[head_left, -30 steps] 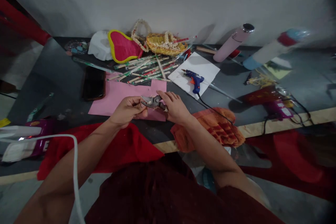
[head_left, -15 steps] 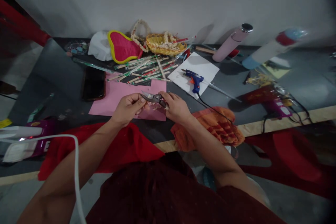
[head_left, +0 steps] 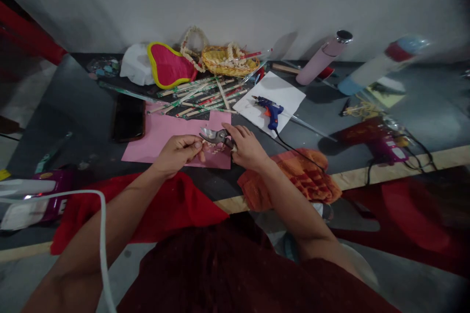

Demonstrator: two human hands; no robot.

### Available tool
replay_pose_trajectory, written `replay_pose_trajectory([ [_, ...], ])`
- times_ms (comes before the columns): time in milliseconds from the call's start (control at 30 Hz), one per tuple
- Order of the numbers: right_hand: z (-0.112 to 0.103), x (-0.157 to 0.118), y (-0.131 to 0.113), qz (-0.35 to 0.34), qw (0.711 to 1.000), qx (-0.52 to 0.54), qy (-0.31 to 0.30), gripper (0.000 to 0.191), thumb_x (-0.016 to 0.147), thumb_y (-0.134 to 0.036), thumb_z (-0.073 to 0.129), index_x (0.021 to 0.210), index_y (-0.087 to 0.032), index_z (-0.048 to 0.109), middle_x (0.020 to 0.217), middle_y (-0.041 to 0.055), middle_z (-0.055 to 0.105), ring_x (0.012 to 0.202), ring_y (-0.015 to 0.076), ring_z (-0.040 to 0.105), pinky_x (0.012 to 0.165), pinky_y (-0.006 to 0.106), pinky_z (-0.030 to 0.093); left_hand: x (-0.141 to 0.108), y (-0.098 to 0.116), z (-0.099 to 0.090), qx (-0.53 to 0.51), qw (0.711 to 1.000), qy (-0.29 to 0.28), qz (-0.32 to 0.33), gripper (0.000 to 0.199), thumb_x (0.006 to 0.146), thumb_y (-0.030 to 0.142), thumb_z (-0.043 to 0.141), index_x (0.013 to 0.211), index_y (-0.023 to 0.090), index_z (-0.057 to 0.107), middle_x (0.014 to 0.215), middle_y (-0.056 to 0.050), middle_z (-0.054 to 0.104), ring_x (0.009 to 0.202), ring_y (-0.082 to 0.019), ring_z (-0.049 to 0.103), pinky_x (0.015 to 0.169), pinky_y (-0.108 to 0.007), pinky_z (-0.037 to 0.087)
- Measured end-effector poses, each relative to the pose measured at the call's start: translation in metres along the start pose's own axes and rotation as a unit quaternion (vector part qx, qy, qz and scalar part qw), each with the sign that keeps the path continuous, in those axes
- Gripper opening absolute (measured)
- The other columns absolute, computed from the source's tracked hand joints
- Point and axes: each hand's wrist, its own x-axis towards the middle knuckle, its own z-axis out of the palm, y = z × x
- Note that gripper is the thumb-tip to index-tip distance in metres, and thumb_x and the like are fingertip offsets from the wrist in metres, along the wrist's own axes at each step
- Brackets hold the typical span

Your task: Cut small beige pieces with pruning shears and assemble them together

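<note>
My right hand (head_left: 247, 146) is wrapped round the handles of small pruning shears (head_left: 216, 136), whose blades point left and look parted. Just left of the blades, my left hand (head_left: 179, 154) pinches something too small to make out. Both hands are above a pink sheet (head_left: 165, 132), where small pale cut bits (head_left: 216, 149) lie under the shears. Behind the sheet is a loose pile of patterned chopstick-like sticks (head_left: 205, 95).
A glue gun (head_left: 270, 110) rests on a white square (head_left: 288, 90). Around are a phone (head_left: 129, 118), red heart-shaped piece (head_left: 171, 66), yellow basket (head_left: 227, 62), pink flask (head_left: 323, 58), orange cloth (head_left: 304, 176), red cloth (head_left: 161, 208) and white cable (head_left: 103, 234).
My left fingers have drawn slightly left and down, away from the shears' blades. The shears remain in my right hand. The whole view has shifted slightly.
</note>
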Motion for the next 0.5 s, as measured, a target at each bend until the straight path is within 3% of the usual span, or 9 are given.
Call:
replay_pose_trajectory([
  [100, -0.0005, 0.0, 0.0005, -0.005, 1.0, -0.001, -0.002, 0.065, 0.078, -0.016, 0.049, 0.141, -0.019, 0.033, 0.125, 0.0119, 0.053, 0.112, 0.0269, 0.046, 0.092, 0.04, 0.04, -0.0005, 0.0029, -0.0012, -0.041, 0.998, -0.022, -0.036, 0.029, 0.076, 0.041, 0.064, 0.072, 0.012, 0.065, 0.058, -0.005, 0.063, 0.038, -0.003, 0.031, 0.038, -0.019, 0.022],
  [267, -0.0006, -0.0025, -0.0041, 0.009, 1.0, 0.005, 0.017, 0.049, 0.086, -0.024, 0.047, 0.135, -0.021, 0.041, 0.113, 0.0101, 0.06, 0.104, 0.0247, 0.053, 0.088, 0.035, 0.042, -0.0016, 0.0039, -0.0005, -0.064, 0.997, -0.009, -0.049, 0.029, 0.075, 0.041, 0.065, 0.074, 0.013, 0.065, 0.056, -0.004, 0.062, 0.036, -0.003, 0.03, 0.037, -0.018, 0.019],
  [400, -0.0012, -0.0037, -0.0071, 0.03, 1.0, 0.0, 0.008, 0.045, 0.087, -0.027, 0.046, 0.132, -0.021, 0.044, 0.108, 0.0095, 0.062, 0.099, 0.0246, 0.056, 0.085, 0.033, 0.043, 0.0004, 0.001, 0.0023, -0.036, 0.999, 0.03, -0.013, 0.031, 0.078, 0.043, 0.061, 0.081, 0.012, 0.066, 0.06, -0.004, 0.064, 0.036, -0.003, 0.031, 0.037, -0.019, 0.021],
  [500, -0.0014, -0.0021, -0.0078, 0.045, 0.999, 0.006, 0.002, 0.047, 0.085, -0.024, 0.047, 0.132, -0.021, 0.043, 0.107, 0.0101, 0.062, 0.099, 0.0254, 0.057, 0.084, 0.033, 0.043, 0.002, -0.0004, 0.005, 0.044, 0.996, 0.072, 0.037, 0.03, 0.078, 0.04, 0.062, 0.089, 0.013, 0.067, 0.071, -0.005, 0.069, 0.047, -0.007, 0.048, 0.044, -0.018, 0.034],
])
